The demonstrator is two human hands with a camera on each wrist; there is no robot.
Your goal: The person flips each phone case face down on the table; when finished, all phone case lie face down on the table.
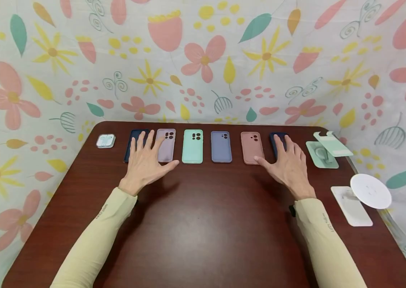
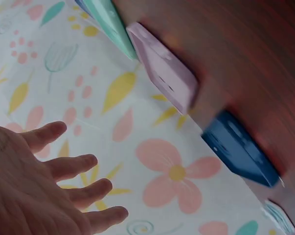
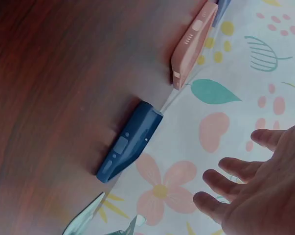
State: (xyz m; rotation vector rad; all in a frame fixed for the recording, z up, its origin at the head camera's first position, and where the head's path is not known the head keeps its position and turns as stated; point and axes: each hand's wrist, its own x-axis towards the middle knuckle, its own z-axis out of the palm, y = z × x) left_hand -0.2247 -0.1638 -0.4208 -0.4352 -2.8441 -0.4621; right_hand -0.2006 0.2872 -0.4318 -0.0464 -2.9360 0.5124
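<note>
On the dark wooden table (image 1: 203, 224), seen from your head camera, your left hand (image 1: 147, 162) lay flat with fingers spread over the dark blue case (image 1: 134, 145) and the lilac case (image 1: 167, 145). Your right hand (image 1: 289, 164) was splayed over the navy case (image 1: 276, 143), thumb touching the pink case (image 1: 251, 147). A mint case (image 1: 193, 146) and a periwinkle case (image 1: 221, 146) sat between.

In your left wrist view, the fingers (image 2: 71, 165) were straight and apart, perhaps hovering above the cases; the blur hid any contact.

In your right wrist view, the fingers (image 3: 228, 182) were likewise spread, gripping nothing, near the navy case (image 3: 128, 140).
</note>
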